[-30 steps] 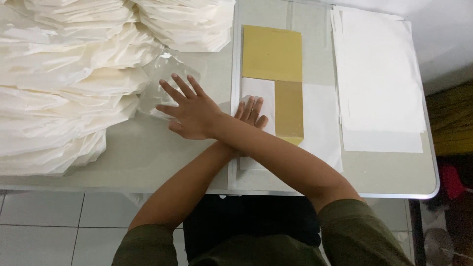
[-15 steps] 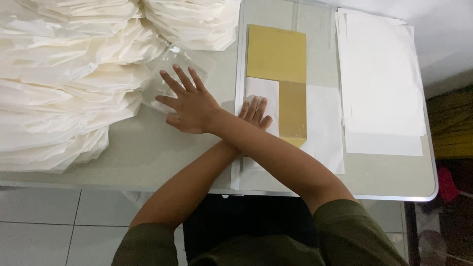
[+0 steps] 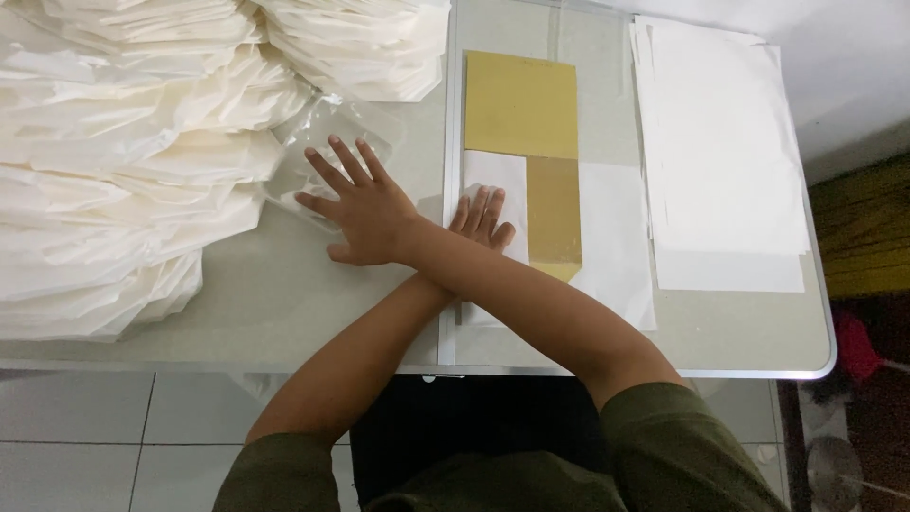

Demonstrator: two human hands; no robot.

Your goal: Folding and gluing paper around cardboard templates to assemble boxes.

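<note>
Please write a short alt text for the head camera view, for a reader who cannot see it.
Seen from above, a person's arms cross over a grey table: the right hand lies spread on a clear plastic bag, and the left hand presses flat on a white sheet beside a yellow-brown card. Folded white paper piles fill the left side, and flat white sheets lie on the right.

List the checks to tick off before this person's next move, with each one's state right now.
1. Right hand flat on the clear plastic bag: ok, fingers spread, nothing gripped.
2. Left hand on the white sheet: ok, fingers flat; palm hidden by the right forearm.
3. Arms uncrossed: not ok, right forearm lies over left.
4. Brown card flat on the table: ok.
5. Only one plastic bag under the right hand: cannot tell.
</note>
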